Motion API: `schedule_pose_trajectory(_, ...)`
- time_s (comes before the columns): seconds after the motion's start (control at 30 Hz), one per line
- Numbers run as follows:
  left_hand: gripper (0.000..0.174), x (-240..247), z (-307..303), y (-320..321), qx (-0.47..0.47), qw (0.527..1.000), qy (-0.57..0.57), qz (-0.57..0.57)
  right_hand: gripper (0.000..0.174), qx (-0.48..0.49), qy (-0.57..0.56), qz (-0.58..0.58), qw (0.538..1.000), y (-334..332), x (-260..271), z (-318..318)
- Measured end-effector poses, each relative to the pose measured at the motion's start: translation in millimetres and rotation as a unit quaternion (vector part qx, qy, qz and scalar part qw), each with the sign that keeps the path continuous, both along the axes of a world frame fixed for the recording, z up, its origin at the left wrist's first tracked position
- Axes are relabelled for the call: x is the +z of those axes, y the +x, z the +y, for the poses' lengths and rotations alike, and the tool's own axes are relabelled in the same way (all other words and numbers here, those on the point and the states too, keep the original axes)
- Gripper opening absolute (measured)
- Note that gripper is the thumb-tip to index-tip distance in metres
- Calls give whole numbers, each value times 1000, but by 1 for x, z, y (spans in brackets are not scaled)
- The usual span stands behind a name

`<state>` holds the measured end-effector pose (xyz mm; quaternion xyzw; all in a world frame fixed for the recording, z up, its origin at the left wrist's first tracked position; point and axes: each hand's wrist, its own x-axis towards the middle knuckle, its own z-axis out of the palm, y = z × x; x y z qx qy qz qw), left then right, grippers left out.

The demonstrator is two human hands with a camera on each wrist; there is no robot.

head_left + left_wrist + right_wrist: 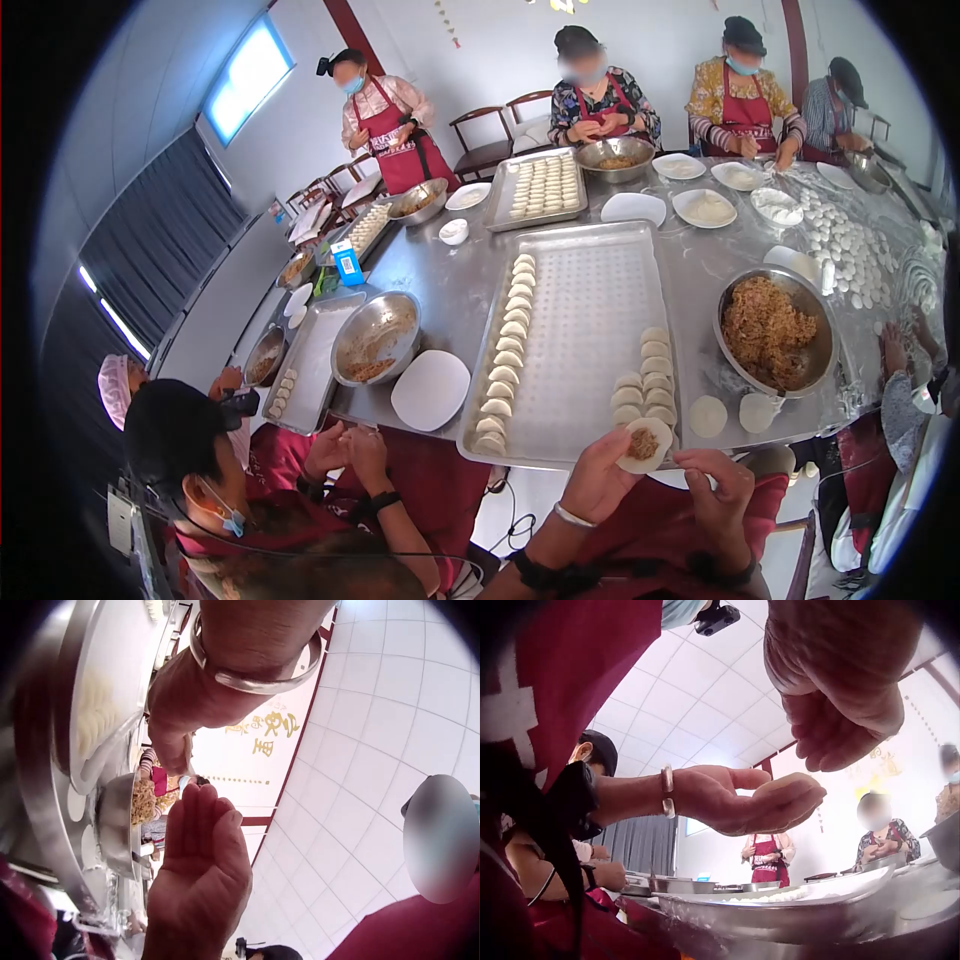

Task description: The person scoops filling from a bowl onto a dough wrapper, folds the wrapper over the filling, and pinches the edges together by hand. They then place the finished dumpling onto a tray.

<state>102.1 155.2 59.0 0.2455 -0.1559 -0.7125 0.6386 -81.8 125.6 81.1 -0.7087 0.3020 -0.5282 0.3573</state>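
Note:
My left hand (597,478), palm up, holds a round dumpling wrapper (632,462) with a mound of brown filling (643,443) at its middle. Seen from the right wrist, the wrapper lies along the slightly cupped fingers, the thumb (750,778) beside its edge. My right hand (722,488) hovers just right of the wrapper with nothing in it; the left wrist view shows its palm and loosely bent fingers (196,825). Beyond both hands is a large metal tray (590,300) with a long row of folded dumplings (509,345) at left and shorter rows (655,375) at right.
A steel bowl of filling (770,330) stands right of the tray, with two loose wrappers (708,417) before it. Many pale dough pieces (850,255) lie on the floured table farther right. A white plate (430,390) is left of the tray. Another person (210,460) sits close at left.

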Motion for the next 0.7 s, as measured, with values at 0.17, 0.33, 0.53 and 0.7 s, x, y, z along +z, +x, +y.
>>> schedule_pose_trajectory(0.17,41,0,6,-15,-5,1000,-7,3,12,-3,-2,-10,1000,-13,4,10)
schedule_pose_trajectory(0.33,41,-7,11,-20,-9,1000,-14,-20,11,3,10,-20,1000,-18,-5,17)
schedule_pose_trajectory(0.53,33,-1,10,-24,-7,1000,-9,-12,10,3,35,-40,999,-21,-4,20)
schedule_pose_trajectory(0.7,33,-5,8,-27,-3,1000,7,-14,10,1,45,-47,998,-23,-7,19)
